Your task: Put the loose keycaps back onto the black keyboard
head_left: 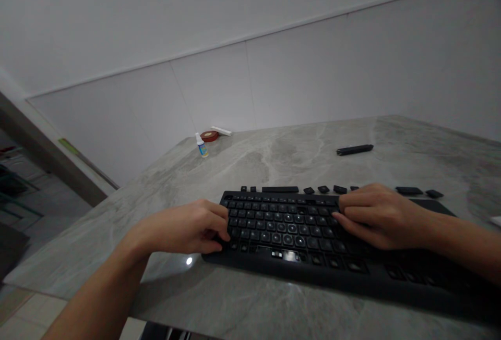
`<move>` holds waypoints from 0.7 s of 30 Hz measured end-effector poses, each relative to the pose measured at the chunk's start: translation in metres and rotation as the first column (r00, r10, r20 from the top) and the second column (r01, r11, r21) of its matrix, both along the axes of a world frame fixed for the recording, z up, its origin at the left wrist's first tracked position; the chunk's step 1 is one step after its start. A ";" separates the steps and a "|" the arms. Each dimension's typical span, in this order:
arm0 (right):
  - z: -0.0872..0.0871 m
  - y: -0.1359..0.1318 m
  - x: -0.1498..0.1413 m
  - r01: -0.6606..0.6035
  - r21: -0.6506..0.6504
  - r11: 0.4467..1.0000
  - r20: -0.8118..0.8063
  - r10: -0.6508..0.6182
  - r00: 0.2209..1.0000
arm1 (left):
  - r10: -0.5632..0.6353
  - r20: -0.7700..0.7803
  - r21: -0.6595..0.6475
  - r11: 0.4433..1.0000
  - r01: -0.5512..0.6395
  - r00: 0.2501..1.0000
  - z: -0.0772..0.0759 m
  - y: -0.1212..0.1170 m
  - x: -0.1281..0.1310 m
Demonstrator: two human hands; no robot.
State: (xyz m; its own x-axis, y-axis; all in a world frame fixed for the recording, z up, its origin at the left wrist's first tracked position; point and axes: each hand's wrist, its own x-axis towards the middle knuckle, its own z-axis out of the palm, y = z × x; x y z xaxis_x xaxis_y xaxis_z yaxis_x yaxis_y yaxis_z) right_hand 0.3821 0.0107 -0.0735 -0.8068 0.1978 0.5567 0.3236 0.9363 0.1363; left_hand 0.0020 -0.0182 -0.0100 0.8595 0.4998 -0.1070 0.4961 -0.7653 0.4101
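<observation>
A black keyboard (279, 225) lies at an angle near the table's front edge. Along its bottom row several key spots are bare, showing open sockets. My left hand (198, 225) is closed at the keyboard's lower left corner, thumb by the edge and bent fingers over the end keys. Over the upper right part rests my right hand (378, 215), its fingers curled and pressed together; what lies under its fingertips is hidden. Behind the keyboard stretches a row of loose keycaps, including a long space bar (279, 190) and a wide keycap (408, 190).
Farther back on the grey marbled table (274, 157) lies a dark pen-like tool (354, 149). At the far left stand a small white spray bottle (201, 147), a reddish-brown round object (210, 136) and a white strip (221, 131). A pale wall (313, 69) borders the table's back.
</observation>
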 end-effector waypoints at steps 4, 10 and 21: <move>0.000 0.000 0.000 -0.003 -0.006 1.000 0.003 0.003 1.000 | 0.007 -0.023 0.008 1.000 -0.007 1.000 -0.002 0.001 0.000; -0.001 0.001 0.000 -0.005 -0.010 1.000 -0.006 0.005 1.000 | 0.016 -0.019 0.009 1.000 -0.016 1.000 -0.003 0.000 0.001; 0.001 0.000 0.000 -0.007 0.001 1.000 -0.004 0.007 1.000 | 0.037 -0.022 -0.005 0.999 -0.038 0.999 -0.001 -0.004 0.002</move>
